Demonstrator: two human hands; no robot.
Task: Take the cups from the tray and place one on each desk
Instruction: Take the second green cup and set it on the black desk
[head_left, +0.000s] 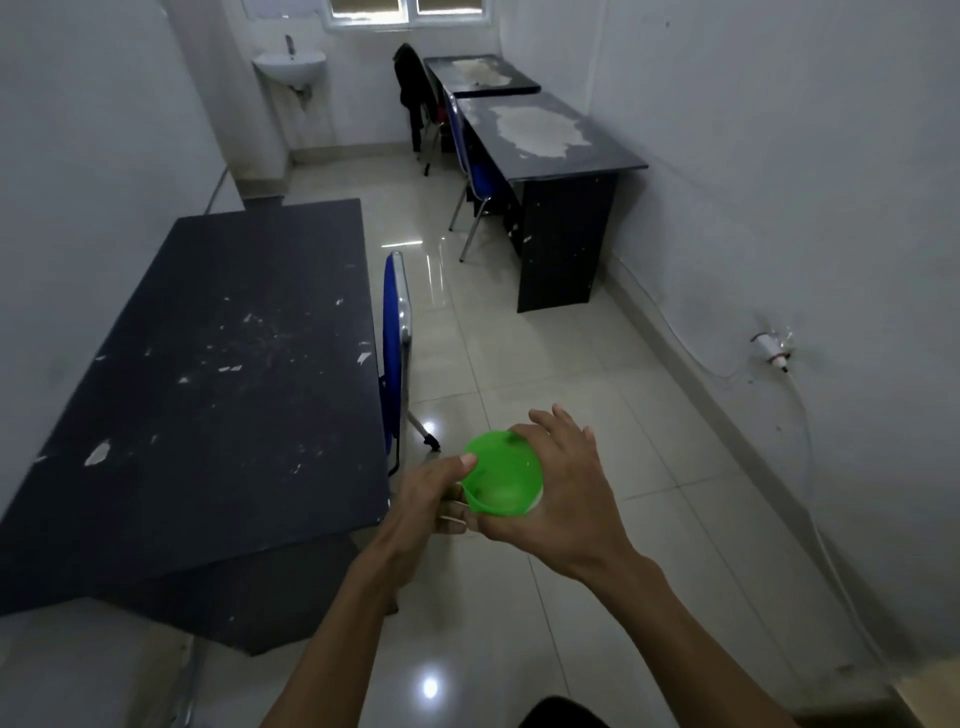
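Observation:
A green plastic cup (500, 479) is held in front of me above the floor, its open mouth facing up at me. My left hand (435, 498) grips its left rim with the thumb on top. My right hand (560, 486) wraps around its right side, fingers spread over the far rim. A white edge shows under the cup's right side; what it is I cannot tell. A dark scratched desk (218, 395) stands close on the left. Two more dark desks, one (550, 137) nearer and one (480, 75) farther, line the right wall. No tray is in sight.
A blue chair (394, 353) is tucked at the near desk's right edge. Another blue chair (467, 156) stands at the right desk, and a chair with dark clothing (413, 88) stands farther back. A white sink (289, 65) hangs on the far wall. Glossy tiled floor (519, 353) runs between the desks.

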